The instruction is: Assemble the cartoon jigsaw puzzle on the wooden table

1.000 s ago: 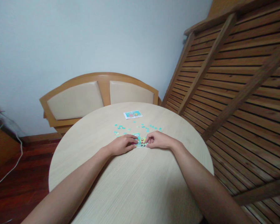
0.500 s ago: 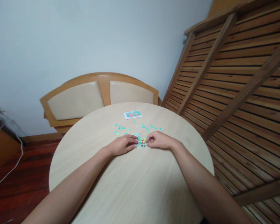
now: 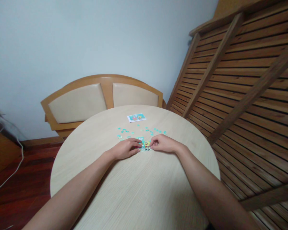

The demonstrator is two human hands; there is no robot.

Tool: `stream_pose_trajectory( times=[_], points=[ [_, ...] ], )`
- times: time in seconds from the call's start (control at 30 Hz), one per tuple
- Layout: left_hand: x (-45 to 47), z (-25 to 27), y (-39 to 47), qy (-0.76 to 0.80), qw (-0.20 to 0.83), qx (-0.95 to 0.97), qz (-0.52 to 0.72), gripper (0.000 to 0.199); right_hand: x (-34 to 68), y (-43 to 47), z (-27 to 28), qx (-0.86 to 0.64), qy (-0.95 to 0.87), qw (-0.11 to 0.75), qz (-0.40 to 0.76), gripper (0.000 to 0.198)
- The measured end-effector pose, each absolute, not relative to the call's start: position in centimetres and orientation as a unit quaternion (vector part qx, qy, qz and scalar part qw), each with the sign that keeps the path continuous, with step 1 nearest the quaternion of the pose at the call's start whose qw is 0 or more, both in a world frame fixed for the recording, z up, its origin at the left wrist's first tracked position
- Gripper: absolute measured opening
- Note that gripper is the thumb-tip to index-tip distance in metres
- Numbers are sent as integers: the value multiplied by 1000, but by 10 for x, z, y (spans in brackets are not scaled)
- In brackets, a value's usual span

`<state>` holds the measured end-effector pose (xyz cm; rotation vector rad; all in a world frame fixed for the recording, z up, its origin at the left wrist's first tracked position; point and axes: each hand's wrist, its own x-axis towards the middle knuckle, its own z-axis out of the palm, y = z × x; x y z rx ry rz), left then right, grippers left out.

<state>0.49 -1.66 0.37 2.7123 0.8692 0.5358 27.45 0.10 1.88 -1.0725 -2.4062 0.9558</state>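
A partly joined jigsaw puzzle [image 3: 146, 144] with a yellow cartoon figure on a turquoise ground lies flat on the round table [image 3: 134, 191]. My left hand [image 3: 126, 149] rests at its left side, fingers slightly bent and apart, their tips on the puzzle and covering part of it. At the right edge, my right hand [image 3: 162, 143] has thumb and forefinger pinched together against the puzzle. Whatever is between those fingertips is hidden. Loose turquoise puzzle pieces [image 3: 124, 130] lie scattered just beyond both hands.
A small picture sheet [image 3: 136, 118] of the cartoon figures lies toward the far side of the table. Behind stands a wooden headboard with cream panels [image 3: 79, 103]. Slatted wooden boards [image 3: 230, 76] lean on the right. A white cable [image 3: 21, 156] hangs at the left.
My right fingertips have shifted very slightly left and up along the puzzle's right edge. My left hand stays almost where it was.
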Motion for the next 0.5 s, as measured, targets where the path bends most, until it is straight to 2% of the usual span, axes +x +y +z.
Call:
stream_pose_trajectory(
  times=[0.5],
  points=[
    [5, 4, -16, 300, 127, 927, 187, 30, 274, 1, 20, -381, -848, 163, 329, 20]
  ],
)
